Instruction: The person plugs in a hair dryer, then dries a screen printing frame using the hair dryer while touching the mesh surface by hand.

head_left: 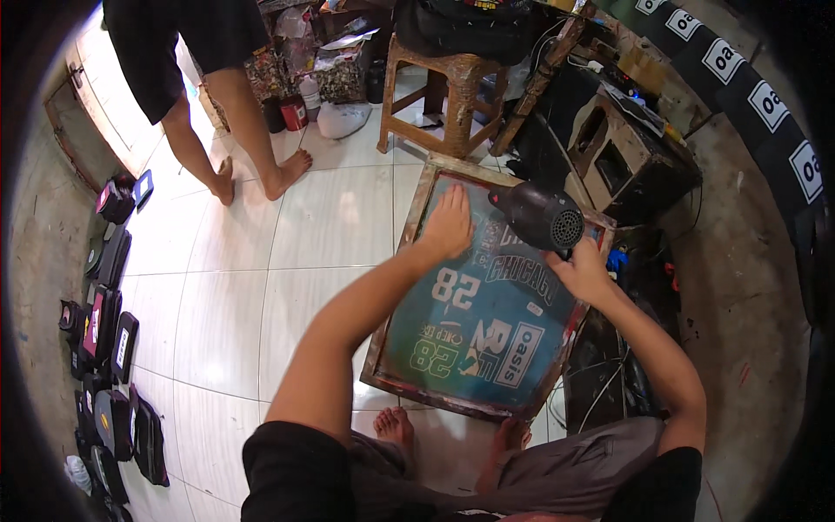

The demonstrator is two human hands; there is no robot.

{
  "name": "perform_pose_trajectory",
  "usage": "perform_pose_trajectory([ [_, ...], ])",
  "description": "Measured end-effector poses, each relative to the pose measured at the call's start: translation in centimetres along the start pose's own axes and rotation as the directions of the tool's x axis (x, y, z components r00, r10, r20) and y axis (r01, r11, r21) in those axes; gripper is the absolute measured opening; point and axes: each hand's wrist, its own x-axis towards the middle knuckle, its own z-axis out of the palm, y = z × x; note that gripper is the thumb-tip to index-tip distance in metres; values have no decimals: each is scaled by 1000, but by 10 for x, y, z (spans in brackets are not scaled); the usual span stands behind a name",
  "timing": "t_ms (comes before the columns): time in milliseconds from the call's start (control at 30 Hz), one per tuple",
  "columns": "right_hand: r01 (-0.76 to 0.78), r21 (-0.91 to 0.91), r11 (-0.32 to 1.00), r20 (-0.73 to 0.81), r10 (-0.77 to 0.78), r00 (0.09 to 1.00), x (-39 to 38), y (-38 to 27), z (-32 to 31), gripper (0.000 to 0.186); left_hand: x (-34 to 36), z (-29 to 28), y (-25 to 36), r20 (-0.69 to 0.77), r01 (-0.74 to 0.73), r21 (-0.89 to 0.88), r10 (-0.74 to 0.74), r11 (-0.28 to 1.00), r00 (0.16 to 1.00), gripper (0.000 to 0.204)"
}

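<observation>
As the bare right hand (pixel 584 271) grips a black plastic hair dryer (pixel 532 213), the bare left hand (pixel 448 222) lies flat;
right fingers (pixel 559 264) curl around it, above a wood-framed teal mesh screen (pixel 470 317); left fingers (pixel 452 198) rest outstretched there, holding nothing.

The frame (pixel 376 355) was worn, rough-looking wood around smooth, faintly shiny mesh (pixel 417 313), with a dark plastic dryer (pixel 532 210) at two o'clock, glossy floor tiles (pixel 330 226) at ten, a rough-surfaced stool (pixel 435 64) at twelve, matt, scuffed wall (pixel 748 313) at three, and matt cloth trousers (pixel 583 465) at five.
</observation>
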Motion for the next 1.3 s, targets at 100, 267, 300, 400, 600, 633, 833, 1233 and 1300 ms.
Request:
perform_pose_trajectory([
  [100,-110,-52,993,76,114,991,2,-5,6,26,1,30,6,-153,252,51,-242,966,958,80],
  [267,-33,-121,992,23,36,999,-11,-14,-1,30,24,42,39,7,361,89,-363,928,932,82],
  [300,-99,27,995,55,98,994,-14,-5,-3,30,21,40,44,51,283,64,-286,957,957,82],
  [400,-79,15,997,57,78,995,-17,-2,-8,26,3,40,48,135,72,98,-85,993,987,88],
  [600,-191,32,981,126,186,975,-21,21,-7,33,-11,40,10,66,-500,109,496,859,866,65],
  [633,-190,29,981,126,185,975,-24,25,-8,33,-7,38,6,62,-500,109,496,859,866,65],
  [833,38,-97,995,8,-37,999,-34,31,-14,31,35,2,-23,-184,-586,61,586,808,789,15],
  [1233,-180,-60,982,198,189,962,-41,7,-41,32,62,-35,-47,-475,-156,-64,107,986,874,28],
  [1300,-218,-71,973,220,228,948,-36,-9,-50,33,53,-29,-53,-492,-97,-35,67,995,868,37],
])
